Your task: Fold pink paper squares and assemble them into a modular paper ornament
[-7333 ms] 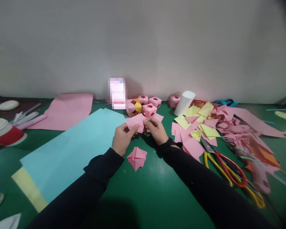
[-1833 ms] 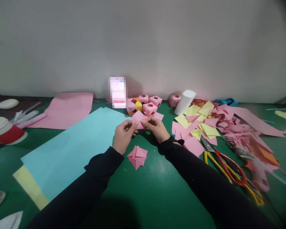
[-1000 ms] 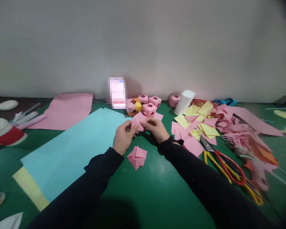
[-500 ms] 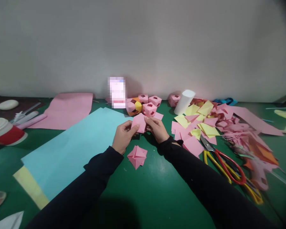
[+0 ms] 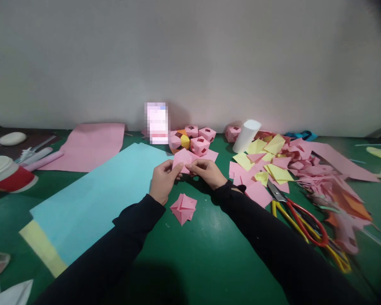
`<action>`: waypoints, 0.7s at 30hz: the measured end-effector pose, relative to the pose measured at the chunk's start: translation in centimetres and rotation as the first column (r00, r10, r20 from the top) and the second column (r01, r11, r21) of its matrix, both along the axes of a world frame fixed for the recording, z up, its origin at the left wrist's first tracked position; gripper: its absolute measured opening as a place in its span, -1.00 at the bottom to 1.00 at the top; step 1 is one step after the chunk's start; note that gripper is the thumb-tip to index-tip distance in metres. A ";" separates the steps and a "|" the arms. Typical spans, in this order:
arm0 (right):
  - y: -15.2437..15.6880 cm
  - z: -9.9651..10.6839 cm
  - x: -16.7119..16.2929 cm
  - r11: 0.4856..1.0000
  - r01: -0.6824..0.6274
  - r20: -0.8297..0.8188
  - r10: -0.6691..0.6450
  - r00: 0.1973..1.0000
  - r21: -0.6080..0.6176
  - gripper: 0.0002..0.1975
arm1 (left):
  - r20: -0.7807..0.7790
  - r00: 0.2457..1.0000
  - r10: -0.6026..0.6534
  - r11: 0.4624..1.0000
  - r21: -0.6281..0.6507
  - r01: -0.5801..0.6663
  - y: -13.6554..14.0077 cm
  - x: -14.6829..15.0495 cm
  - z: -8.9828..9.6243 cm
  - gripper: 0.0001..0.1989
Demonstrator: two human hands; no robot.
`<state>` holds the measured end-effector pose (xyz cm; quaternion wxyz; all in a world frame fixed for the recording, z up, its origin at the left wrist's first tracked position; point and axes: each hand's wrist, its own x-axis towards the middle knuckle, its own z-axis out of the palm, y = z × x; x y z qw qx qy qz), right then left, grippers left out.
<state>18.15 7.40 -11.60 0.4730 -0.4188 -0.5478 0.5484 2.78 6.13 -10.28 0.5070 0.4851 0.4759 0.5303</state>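
Between my two hands is a small piece of pink paper, raised above the green table. My left hand pinches its lower left side, thumb in front. On the right, my right hand grips the paper's edge between thumb and fingers. Below the hands lies a folded pink paper piece with pointed corners. Just behind them sit several pink folded paper balls with dark openings, one of them with orange and yellow parts.
Blue paper sheets spread to the left, near a red-and-white cup. At right are red-handled scissors, yellow-handled pliers, a pink glue gun, loose pink and yellow papers and a white roll.
The pink paper has shifted slightly left and up and is turned a little. My right hand's fingers have moved left to a lower spot on its edge.
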 end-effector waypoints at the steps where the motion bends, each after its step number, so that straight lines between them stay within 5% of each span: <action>1: -0.1 0.0 -0.1 1.000 0.011 0.022 -0.011 1.000 0.013 -0.59 | -0.005 1.000 0.005 1.000 -0.002 -0.005 0.0 0.0 0.0 -0.74; 21: -0.4 0.5 -0.3 0.999 -0.046 0.037 0.046 0.998 0.003 -0.50 | 0.021 0.997 0.075 0.997 0.005 -0.075 0.2 0.0 -0.3 -0.71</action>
